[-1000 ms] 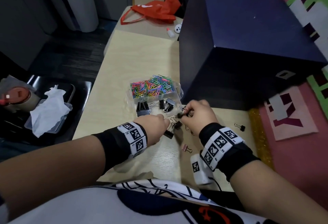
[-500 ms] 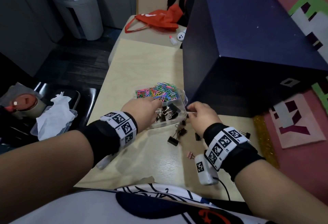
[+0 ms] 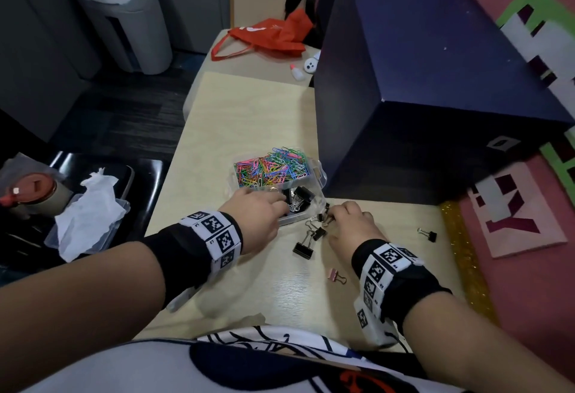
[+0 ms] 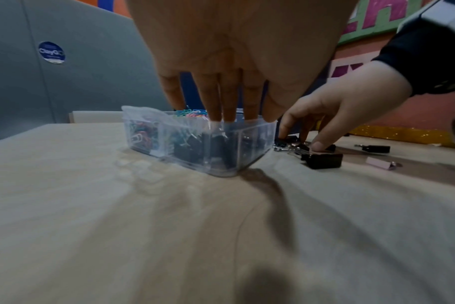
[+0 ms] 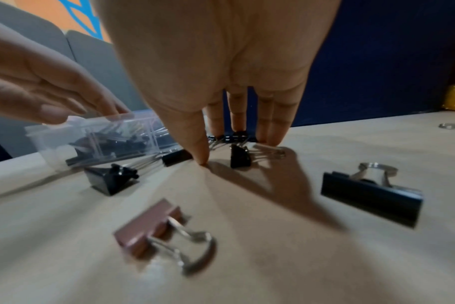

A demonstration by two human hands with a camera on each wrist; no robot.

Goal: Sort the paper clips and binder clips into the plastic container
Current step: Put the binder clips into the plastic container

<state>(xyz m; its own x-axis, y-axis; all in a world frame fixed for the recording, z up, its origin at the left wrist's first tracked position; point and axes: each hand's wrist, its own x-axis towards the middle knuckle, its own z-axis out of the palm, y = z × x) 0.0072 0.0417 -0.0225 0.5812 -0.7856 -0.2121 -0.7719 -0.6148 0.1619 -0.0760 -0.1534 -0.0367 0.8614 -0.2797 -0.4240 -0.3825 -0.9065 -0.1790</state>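
A clear plastic container [image 3: 319,179] holds colored paper clips [image 3: 270,167] in its far section and black binder clips [image 3: 300,198] in its near section. My left hand [image 3: 284,206] hangs over the near section, its straight fingers [image 4: 230,111] dipping past the rim [image 4: 247,128] and holding nothing. My right hand [image 3: 331,218] is spread over a cluster of small black binder clips [image 5: 237,137] on the table just right of the container. Its fingertips touch them and its thumb [image 5: 199,152] rests on the wood. Loose on the table lie a larger black clip [image 3: 303,249] and a pink clip [image 3: 336,275].
A big dark blue box [image 3: 435,97] stands right behind the container. One small black clip [image 3: 429,234] lies far right near a glittery gold strip [image 3: 463,252]. A red bag [image 3: 270,38] lies at the table's far end. A black tray with tissue [image 3: 90,209] sits off the left edge.
My left hand went from the loose clips up to the container's near section. My right hand went to the container's right rim, then came back down onto the loose clips.
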